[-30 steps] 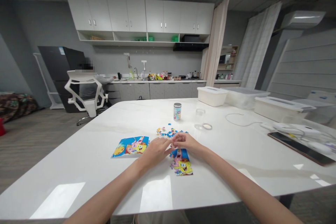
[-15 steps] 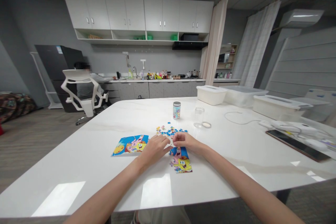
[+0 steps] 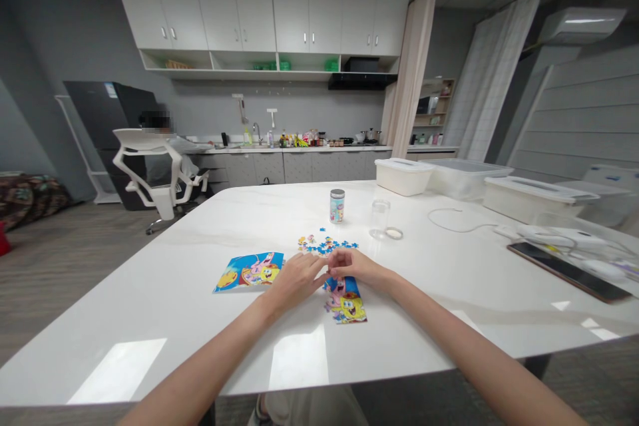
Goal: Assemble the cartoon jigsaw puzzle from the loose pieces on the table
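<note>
A partly joined jigsaw puzzle (image 3: 349, 306) with a yellow cartoon figure lies flat on the white table, below my hands. My right hand (image 3: 355, 265) is over its top edge, thumb and fingers pinched on a tiny puzzle piece that is mostly hidden. Close against it, my left hand (image 3: 298, 274) reaches in from the left with fingers extended and the thumb apart; its fingertips nearly meet the right ones. Loose puzzle pieces (image 3: 325, 244), mostly blue, are spread just beyond both hands. Left of my left hand lies a picture sheet (image 3: 247, 271) with the same cartoon.
Farther back stand a printed can (image 3: 337, 206) with a silver lid and a clear jar (image 3: 380, 218), a round lid (image 3: 394, 233) beside it. Plastic boxes (image 3: 403, 177), cables and a dark phone-like slab (image 3: 566, 271) occupy the right side. A person sits beyond a white chair (image 3: 162, 200).
My hands have drawn slightly closer together at the fingertips. The whole view has shifted a little; the puzzle, sheet and jars keep their places on the table.
</note>
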{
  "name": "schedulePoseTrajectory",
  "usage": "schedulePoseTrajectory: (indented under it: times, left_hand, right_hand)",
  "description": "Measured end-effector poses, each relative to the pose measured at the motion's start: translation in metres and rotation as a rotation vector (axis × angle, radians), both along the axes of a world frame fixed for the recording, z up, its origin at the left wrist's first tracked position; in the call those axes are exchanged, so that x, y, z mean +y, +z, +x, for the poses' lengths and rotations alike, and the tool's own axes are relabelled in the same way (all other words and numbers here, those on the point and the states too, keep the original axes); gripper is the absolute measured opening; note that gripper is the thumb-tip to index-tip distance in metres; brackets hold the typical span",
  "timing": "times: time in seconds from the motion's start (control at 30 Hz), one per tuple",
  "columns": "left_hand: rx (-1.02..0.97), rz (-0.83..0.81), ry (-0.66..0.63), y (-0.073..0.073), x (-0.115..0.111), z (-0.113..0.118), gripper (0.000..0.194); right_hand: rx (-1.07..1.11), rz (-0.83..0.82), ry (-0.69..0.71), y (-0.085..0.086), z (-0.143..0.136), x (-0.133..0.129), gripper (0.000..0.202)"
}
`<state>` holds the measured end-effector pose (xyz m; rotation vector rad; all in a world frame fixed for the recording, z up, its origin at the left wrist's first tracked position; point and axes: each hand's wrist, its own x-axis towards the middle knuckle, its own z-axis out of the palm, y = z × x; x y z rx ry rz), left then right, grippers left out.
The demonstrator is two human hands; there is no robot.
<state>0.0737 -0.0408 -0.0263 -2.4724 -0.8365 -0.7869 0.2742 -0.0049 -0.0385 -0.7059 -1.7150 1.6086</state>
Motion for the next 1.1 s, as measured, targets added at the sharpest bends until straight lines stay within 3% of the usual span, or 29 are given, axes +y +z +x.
schedulePoseTrajectory:
  times: [0.43, 0.8, 1.1]
  left_hand:
    - [0.115, 0.007, -0.017, 0.003, -0.001, -0.001, 0.018]
    - [0.042, -0.016, -0.055, 0.004, -0.002, 0.0, 0.022]
    - [0.063, 0.003, -0.063, 0.004, -0.001, -0.002, 0.025]
  right_hand:
    - [0.014, 0.007, 0.004, -0.001, 0.001, 0.0, 0.027]
    - [0.021, -0.05, 0.109, -0.005, 0.005, 0.003, 0.032]
    - [-0.006, -0.017, 0.119, 0.006, 0.002, -0.006, 0.027]
